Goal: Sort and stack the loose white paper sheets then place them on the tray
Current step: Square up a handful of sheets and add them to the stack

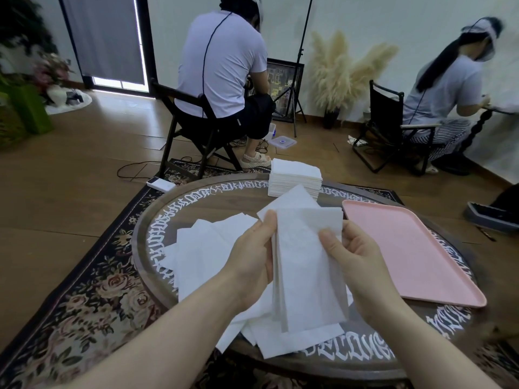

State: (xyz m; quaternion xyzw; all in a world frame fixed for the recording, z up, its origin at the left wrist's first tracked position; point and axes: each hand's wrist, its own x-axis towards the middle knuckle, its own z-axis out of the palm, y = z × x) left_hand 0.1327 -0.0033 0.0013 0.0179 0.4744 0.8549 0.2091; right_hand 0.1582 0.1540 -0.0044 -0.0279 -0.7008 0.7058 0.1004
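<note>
Currently, at the left of the round dark table [157, 220], loose white paper sheets [205, 248] lie scattered and overlapping on the lettered surface, some hanging over the near edge. The left hand [250, 259] is raised above this pile; its fingers curl round the left edge of a small held stack of sheets [306, 262], with the thumb on the upper front corner. The stack stands roughly on edge between both hands, above the table and clear of the tray. The right hand [356, 256] grips the stack's right edge, thumb pressed on the front face and fingers curled behind. Beyond the hands, at the far edge of the table, a tall squared stack of white sheets [295, 178] rests flat. To the right, a pink tray [407, 248] lies on the table, just beside the right hand, with no sheets on it. Behind the table, two persons sit on folding chairs [191, 127] with their backs turned. A patterned rug [84, 290] lies under the table on the wooden floor [70, 164].
</note>
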